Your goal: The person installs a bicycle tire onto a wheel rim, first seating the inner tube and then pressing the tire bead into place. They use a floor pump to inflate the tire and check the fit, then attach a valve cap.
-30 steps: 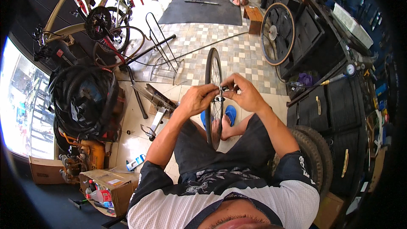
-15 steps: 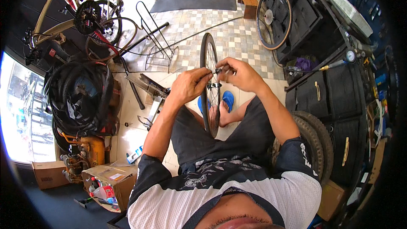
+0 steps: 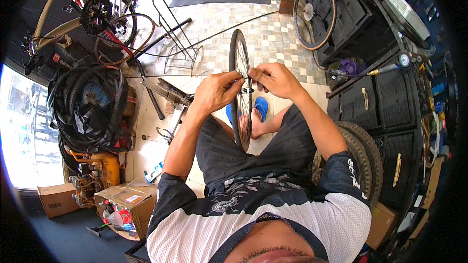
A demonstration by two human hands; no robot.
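A bicycle wheel [image 3: 233,61] with a thin black tyre stands upright between my knees, seen nearly edge-on. On its left side my left hand [image 3: 218,90] is closed, thumb and fingers pinched together near the spokes. From the other side my right hand [image 3: 277,80] is closed too, its thumb and index fingertips pressed together close to the left fingertips. Whatever small part lies between the fingers is too small and covered to make out. Just below the hands the dark wheel hub [image 3: 247,90] shows. My blue slippers [image 3: 261,108] are on the tiles beneath the wheel.
At left lie a heap of black tyres [image 3: 66,107], an orange compressor [image 3: 108,168] and an open cardboard box [image 3: 141,196]. A metal bike stand [image 3: 175,34] stands ahead. Another wheel [image 3: 298,29] leans on black drawers [image 3: 348,14]. Knobby tyres [image 3: 373,158] rest by my right elbow.
My right fingers, half spread around a small dark part before, have drawn together into a pinch. My left hand stays closed beside the spokes. The whole view has shifted slightly.
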